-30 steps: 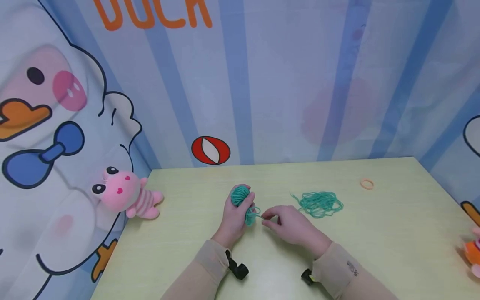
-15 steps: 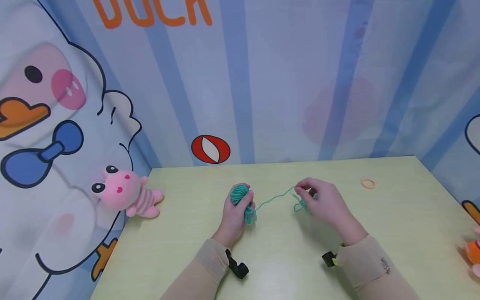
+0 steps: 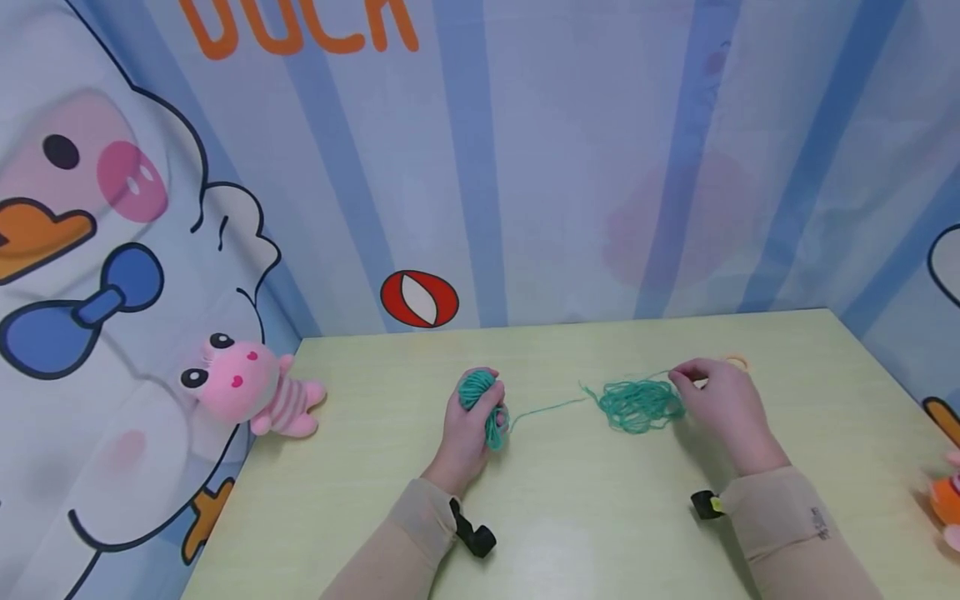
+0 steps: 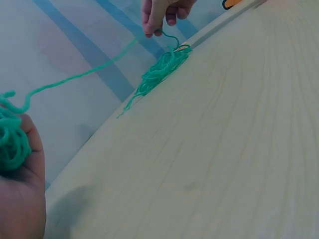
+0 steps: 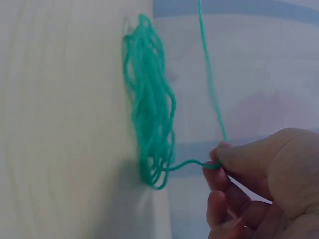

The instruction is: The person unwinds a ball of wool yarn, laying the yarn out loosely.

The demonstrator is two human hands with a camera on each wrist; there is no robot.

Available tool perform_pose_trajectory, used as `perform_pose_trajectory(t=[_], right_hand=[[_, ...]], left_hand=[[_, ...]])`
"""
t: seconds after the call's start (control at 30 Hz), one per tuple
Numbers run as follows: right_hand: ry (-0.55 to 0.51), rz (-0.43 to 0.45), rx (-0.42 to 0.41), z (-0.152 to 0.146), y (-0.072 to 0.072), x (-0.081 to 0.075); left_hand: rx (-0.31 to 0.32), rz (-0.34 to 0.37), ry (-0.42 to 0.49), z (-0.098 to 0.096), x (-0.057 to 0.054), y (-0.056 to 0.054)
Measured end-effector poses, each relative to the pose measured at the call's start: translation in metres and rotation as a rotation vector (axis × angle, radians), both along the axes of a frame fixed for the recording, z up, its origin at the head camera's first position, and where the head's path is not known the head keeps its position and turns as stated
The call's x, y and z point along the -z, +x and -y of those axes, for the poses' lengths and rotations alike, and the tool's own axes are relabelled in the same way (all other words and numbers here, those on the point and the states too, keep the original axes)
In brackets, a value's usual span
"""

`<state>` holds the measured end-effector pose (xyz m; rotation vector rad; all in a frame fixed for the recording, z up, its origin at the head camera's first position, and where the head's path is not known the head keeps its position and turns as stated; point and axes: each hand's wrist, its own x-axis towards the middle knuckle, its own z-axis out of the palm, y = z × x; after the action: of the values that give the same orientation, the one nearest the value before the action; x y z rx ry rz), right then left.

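Observation:
My left hand (image 3: 467,429) grips a wound ball of green yarn (image 3: 477,388), thumb laid across it, with loose loops hanging below. Off to the right, my right hand (image 3: 723,408) pinches a yarn strand (image 5: 210,89) between thumb and fingertips. That strand runs back to the ball, and from the pinch a short length leads into a loose green yarn pile (image 3: 640,406) lying on the table. In the right wrist view the pile (image 5: 149,104) appears as long tangled loops beside the pinching fingers.
A pale orange ring (image 3: 738,362) lies behind the right hand, partly hidden. At the table's left edge sits a pink plush toy (image 3: 255,383); an orange and pink toy (image 3: 947,504) is at the far right. A printed cloth (image 3: 555,167) stands behind the table (image 3: 555,517).
My right hand has travelled right from beside the ball, past the yarn pile, drawing out a strand. The left hand has stayed in place, holding the ball.

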<state>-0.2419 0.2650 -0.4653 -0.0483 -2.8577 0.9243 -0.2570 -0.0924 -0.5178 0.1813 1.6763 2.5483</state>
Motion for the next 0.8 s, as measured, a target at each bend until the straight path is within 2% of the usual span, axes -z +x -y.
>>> perform_pose_trajectory(t=[0.17,0.27,0.33,0.47,0.53,0.6,0.73,0.8], right_hand=[[0.019,0.147,0.009,-0.011,-0.003,0.012],[0.023,0.172,0.004,-0.012,-0.004,0.017],[0.008,0.144,0.012,-0.01,-0.004,0.018],[-0.059,-0.014,0.006,0.013,-0.001,0.009],[-0.096,-0.086,-0.057,0.034,0.003,0.002],[-0.125,-0.105,-0.169,0.058,0.007,-0.001],[-0.195,0.016,-0.393,0.108,0.015,0.003],[-0.217,0.092,-0.45,0.128,0.017,0.009]], left_hand=[[-0.011,0.005,-0.003,0.0,-0.001,0.001],[-0.007,0.002,-0.001,0.0,0.0,0.0],[-0.002,-0.002,0.006,0.0,-0.001,0.001],[0.004,-0.006,0.012,-0.001,0.0,0.001],[0.008,-0.009,0.012,-0.001,0.0,0.001],[0.009,-0.01,0.013,-0.001,0.0,0.0],[0.004,-0.004,-0.004,0.0,0.0,0.0],[0.006,-0.006,-0.01,0.0,0.0,0.0]])
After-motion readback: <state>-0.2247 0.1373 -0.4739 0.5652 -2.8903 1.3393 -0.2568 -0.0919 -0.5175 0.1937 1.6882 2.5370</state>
